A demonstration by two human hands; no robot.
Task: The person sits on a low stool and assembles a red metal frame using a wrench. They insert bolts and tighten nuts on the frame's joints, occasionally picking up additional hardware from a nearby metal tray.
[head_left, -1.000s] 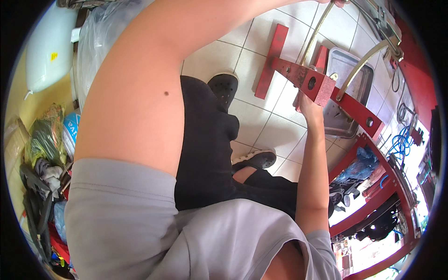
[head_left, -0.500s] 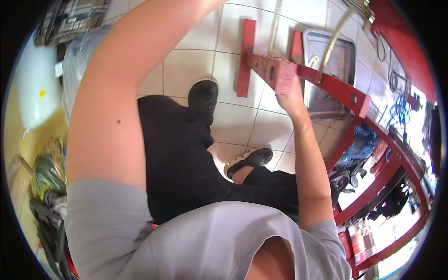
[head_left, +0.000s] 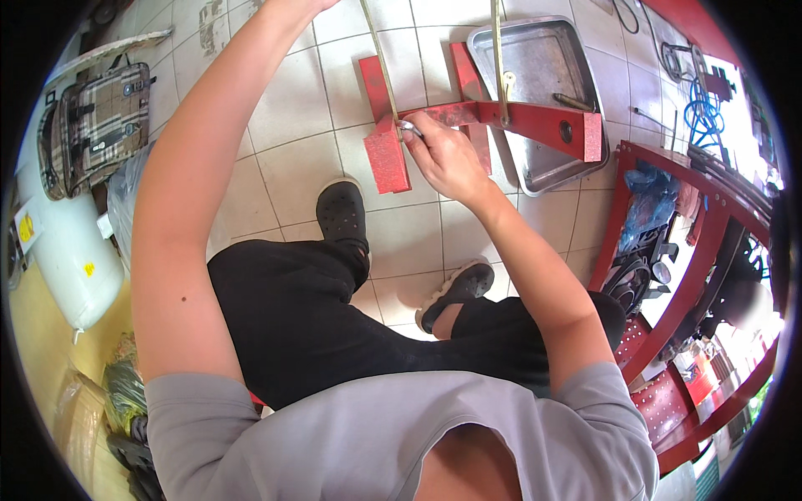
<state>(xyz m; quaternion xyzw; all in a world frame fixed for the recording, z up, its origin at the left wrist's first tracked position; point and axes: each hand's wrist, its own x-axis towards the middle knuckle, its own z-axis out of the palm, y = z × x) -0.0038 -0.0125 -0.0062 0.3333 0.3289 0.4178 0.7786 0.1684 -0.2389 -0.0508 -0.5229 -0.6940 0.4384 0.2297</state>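
Scuffed red stand (head_left: 526, 123) partly blocks rectangular metal tray (head_left: 535, 71), far right; right hand (head_left: 447, 159) pinching a shiny bit (head_left: 408, 128), left hand (head_left: 321, 3) cropped, can't tell.

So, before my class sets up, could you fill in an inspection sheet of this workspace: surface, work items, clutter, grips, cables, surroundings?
Surface: pale floor tiles, grey marks toward the upper left.
Work items: red metal stand, two pale rods running from it toward the top edge; metal tray partly behind, a dull elongated object inside.
Clutter: plaid bag at left; blue plastic bundle at right.
Left grip: cut off by the top edge, state unclear.
Right grip: closed on a small metal piece at the stand's left end.
Cables: blue cord, loosely coiled at right.
Surroundings: red rack at right.
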